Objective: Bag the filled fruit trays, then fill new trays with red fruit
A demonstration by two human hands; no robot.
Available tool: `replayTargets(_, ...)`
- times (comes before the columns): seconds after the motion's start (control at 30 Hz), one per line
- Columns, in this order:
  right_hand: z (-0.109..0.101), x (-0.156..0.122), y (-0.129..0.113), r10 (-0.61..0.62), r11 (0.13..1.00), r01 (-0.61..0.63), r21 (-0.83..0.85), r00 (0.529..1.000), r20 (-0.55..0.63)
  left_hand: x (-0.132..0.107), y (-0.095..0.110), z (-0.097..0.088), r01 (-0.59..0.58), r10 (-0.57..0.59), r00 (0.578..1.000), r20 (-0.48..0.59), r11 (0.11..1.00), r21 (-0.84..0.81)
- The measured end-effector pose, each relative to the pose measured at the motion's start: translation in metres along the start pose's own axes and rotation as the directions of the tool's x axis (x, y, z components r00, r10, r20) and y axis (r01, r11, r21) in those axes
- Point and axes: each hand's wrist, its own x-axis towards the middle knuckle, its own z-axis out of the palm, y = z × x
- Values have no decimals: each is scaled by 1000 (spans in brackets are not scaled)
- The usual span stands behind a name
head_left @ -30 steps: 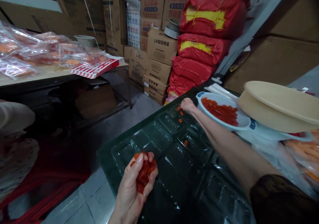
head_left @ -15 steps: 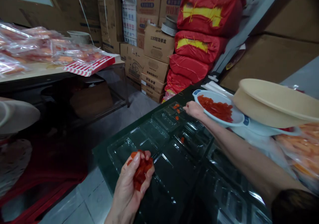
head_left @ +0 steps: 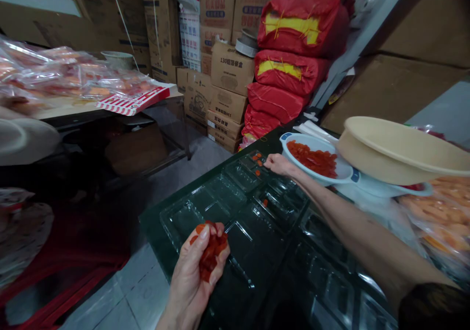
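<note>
My left hand [head_left: 198, 266] is cupped closed round a clump of orange-red carrot slices [head_left: 213, 251], above the clear plastic trays at the near end. Farther along, my right hand [head_left: 278, 164] has its fingers pinched together beside a far clear plastic tray [head_left: 240, 176]; whatever they hold is hidden. Several loose slices [head_left: 259, 163] lie near its fingertips, and a single slice [head_left: 265, 202] rests in another tray [head_left: 282, 207]. Just right of that hand stands a pale blue bowl [head_left: 348, 173] holding a pile of slices [head_left: 312, 158].
A large cream basin [head_left: 396, 149] stands beside the blue bowl, near bagged orange food [head_left: 436, 212]. Across the gap, a table [head_left: 69, 106] bears plastic-wrapped packs [head_left: 73, 70]. Cartons [head_left: 231, 70] and red bundles [head_left: 290, 65] are stacked behind. A red stool [head_left: 91, 251] is at lower left.
My right hand has shifted only slightly beside the far tray, still pinched. My left hand keeps its grip on the slices. Part of another person's hand now shows at the left edge.
</note>
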Motion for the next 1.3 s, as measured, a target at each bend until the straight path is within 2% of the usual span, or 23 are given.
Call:
replayTargets(0.13, 16, -13, -15, -100, 995, 101, -25, 994, 45, -1, -2, 3, -1, 1, 1000, 3, 1000, 8)
replayTargets(0.27, 26, -19, -22, -95, 995, 95, -25, 995, 3, -1, -4, 4, 8, -8, 1000, -6, 1000, 9)
replayTargets(0.47, 11, -18, -6, 70, 992, -56, 114, 990, -124, 0, -4, 0, -18, 18, 1000, 17, 1000, -1)
replayTargets(0.6, 4, -17, -2, 180, 925, -115, 363, 972, -150, 1, -3, 0, -14, 14, 1000, 23, 1000, -7)
replayTargets(0.7, 6, -23, -25, 195, 767, -97, 634, 977, -86, -1, 1, -2, -48, 48, 997, 59, 999, -14)
replayTargets(0.8, 13, -35, -70, 140, 501, -51, 864, 990, -22, -4, 8, -6, -99, 101, 993, 59, 995, -30)
replayTargets(0.9, 27, -45, -117, 101, 232, -6, 973, 995, -18, -9, 14, -11, -147, 150, 987, 64, 988, -39)
replayTargets(1.0, 46, -43, -147, 118, 29, 17, 999, 993, -20, -14, 19, -18, -181, 184, 981, 70, 983, -43)
replayTargets(1.13, 64, -35, -159, 156, -149, 29, 988, 988, -5, -18, 23, -29, -195, 196, 980, 21, 980, -36)
replayTargets(1.3, 60, -34, -155, 169, -274, 27, 961, 985, 21, -22, 29, -35, -208, 207, 978, -23, 977, -51)
